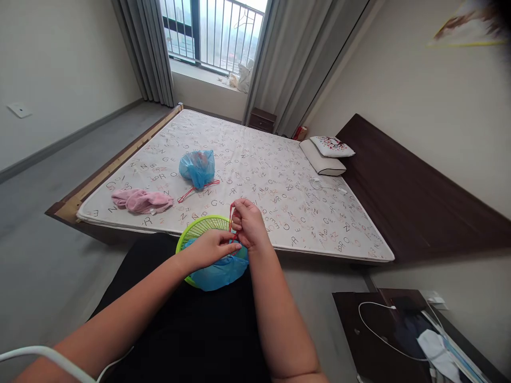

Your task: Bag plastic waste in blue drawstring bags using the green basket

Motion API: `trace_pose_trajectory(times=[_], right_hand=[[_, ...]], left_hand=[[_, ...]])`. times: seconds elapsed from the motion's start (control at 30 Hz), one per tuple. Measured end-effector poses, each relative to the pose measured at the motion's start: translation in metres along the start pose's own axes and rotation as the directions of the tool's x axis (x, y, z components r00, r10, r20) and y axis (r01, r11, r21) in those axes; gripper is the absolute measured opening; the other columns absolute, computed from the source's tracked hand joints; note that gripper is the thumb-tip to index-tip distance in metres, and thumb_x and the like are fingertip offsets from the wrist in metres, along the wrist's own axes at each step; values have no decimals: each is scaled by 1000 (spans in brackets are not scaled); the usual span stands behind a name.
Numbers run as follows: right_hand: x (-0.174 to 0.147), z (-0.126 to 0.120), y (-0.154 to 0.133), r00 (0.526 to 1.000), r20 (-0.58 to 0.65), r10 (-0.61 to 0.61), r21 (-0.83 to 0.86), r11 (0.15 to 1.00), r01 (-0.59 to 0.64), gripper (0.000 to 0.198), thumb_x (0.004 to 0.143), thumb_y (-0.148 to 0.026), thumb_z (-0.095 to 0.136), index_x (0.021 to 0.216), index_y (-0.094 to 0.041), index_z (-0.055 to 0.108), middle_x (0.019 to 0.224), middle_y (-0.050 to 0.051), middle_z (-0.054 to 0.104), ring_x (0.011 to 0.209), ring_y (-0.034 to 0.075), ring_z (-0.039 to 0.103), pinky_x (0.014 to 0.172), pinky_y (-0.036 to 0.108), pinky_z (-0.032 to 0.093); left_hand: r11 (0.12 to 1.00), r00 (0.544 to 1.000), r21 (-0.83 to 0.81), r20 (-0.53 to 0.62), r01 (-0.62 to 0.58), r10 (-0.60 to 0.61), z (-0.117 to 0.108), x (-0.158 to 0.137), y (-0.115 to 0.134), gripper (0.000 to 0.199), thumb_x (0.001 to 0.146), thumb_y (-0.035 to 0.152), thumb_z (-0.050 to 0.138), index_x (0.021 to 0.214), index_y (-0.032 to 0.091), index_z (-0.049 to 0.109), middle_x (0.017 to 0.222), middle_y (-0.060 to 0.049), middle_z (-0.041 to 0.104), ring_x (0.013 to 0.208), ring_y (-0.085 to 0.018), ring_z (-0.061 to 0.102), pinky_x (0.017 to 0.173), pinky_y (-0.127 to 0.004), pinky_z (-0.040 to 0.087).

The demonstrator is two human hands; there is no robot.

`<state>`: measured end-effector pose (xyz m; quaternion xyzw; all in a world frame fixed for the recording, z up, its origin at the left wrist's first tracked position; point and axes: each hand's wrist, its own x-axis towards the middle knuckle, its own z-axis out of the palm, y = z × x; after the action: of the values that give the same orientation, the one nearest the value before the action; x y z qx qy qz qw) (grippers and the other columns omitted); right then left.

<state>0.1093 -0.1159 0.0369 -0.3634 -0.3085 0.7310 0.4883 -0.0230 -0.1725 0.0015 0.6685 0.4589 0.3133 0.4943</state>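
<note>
Through the head view I have both hands closed on one red cord [230, 217]. My left hand [215, 247] pinches it low, thumb against fingers; my right hand [248, 223], a little farther out, is curled tight with the upper part at its fingertips. Between them the cord's long axis runs near to far. The bag [219, 276] sits directly below and nearer than the hands, partly in the green basket [203, 227]; my left hand is the closer one, just over it. I can't tell whether the cord is knotted. A second bag [197, 167] lies apart, far left on the bed [255, 154].
</note>
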Motion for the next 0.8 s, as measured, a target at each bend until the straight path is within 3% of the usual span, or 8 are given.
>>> trace_pose_trajectory(times=[0.1,0.2,0.37,0.47,0.57,0.67,0.73,0.8], right_hand=[[-3,5,3,1000,15,-23,-59,998,24,30,76,-39,78,81,-22,54,52,-13,39,39,2,24,38,17,22],[-2,3,2,998,31,-54,-165,984,59,28,78,-42,75,82,-23,55,52,-12,43,41,6,36,42,19,33],[9,-18,-2,970,-36,-242,-402,892,208,24,80,-42,72,80,-21,63,64,-5,58,61,10,54,60,21,46],[13,-32,-3,968,-100,-229,-263,945,196,26,74,-41,78,80,-21,63,82,-2,65,71,10,58,66,21,49],[10,-39,-1,979,-98,-180,-47,983,177,28,72,-38,79,81,-21,59,94,1,71,66,8,56,57,20,44],[3,-41,0,979,-28,-204,17,979,205,24,76,-35,75,79,-22,55,87,2,73,63,10,57,55,21,43],[-3,-41,0,975,92,-204,-26,978,207,22,79,-34,71,74,-22,53,73,-1,68,61,12,58,57,23,44],[-9,-41,-1,955,270,-125,-131,977,165,22,82,-32,67,69,-22,52,62,-4,60,58,12,58,57,24,44]], left_hand=[[998,999,-38,14,45,-45,2,3,-5,37,86,46,72,62,18,68,53,2,46,52,-12,36,50,-27,23],[973,993,-197,49,119,-111,2,4,-16,38,87,51,72,70,18,69,53,4,41,49,-10,32,47,-25,22],[794,979,-575,82,197,-184,-5,0,-28,36,84,53,77,84,18,69,48,8,35,41,-6,26,41,-20,20],[637,984,-761,5,119,-179,-10,-1,-26,34,83,49,80,84,17,66,48,9,41,39,-5,27,41,-17,27],[561,974,-826,-85,50,-212,-13,1,-27,34,83,45,82,86,15,67,69,-2,68,44,-4,41,46,-18,40],[514,942,-855,-117,66,-314,-13,5,-31,31,84,40,82,93,13,70,92,-11,77,54,-7,56,53,-20,49],[467,932,-882,-116,64,-345,-12,7,-35,28,85,36,82,96,12,71,91,-12,77,57,-8,59,54,-19,51],[403,931,-914,-101,52,-350,-12,7,-36,26,86,32,82,96,11,71,85,-9,75,56,-7,58,53,-17,51]])
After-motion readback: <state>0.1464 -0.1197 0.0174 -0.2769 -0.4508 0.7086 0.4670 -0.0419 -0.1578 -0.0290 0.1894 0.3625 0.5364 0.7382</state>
